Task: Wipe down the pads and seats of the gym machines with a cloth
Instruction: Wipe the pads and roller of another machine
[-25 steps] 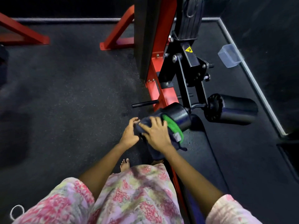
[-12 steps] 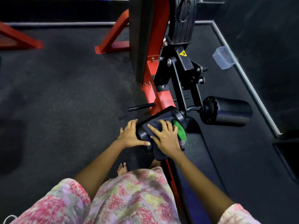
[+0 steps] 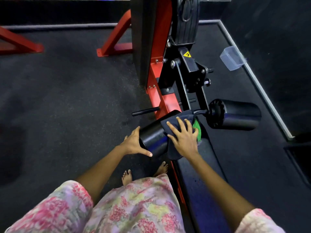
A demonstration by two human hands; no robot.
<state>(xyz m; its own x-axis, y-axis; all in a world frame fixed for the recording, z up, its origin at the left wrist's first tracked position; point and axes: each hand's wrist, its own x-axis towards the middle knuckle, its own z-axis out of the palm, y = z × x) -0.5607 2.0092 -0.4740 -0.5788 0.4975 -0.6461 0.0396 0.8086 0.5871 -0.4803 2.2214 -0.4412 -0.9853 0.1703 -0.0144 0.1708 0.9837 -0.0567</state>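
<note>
Wiping is midway on one machine, judging by the layout: the right hand (image 3: 183, 140) lies flat with fingers spread, pressing a dark cloth (image 3: 173, 125) with a green patch over the near roller pad (image 3: 153, 137), while the left hand (image 3: 134, 144) braces the pad's end, fingers straight and gripping nothing. The second roller pad (image 3: 235, 115) and the long bench seat (image 3: 202, 182) look untouched. Both pads are smooth black vinyl cylinders; the frame (image 3: 158, 78) is red painted steel; the floor (image 3: 67, 98) is speckled rubber.

Both arms extended forward and down. Left hand (image 3: 134, 144): fingers straight, thumb out, cupping the roller pad's (image 3: 152, 137) near-left end. Right hand (image 3: 182, 137): fingers spread, pressing flat on cloth (image 3: 173, 121).
</note>
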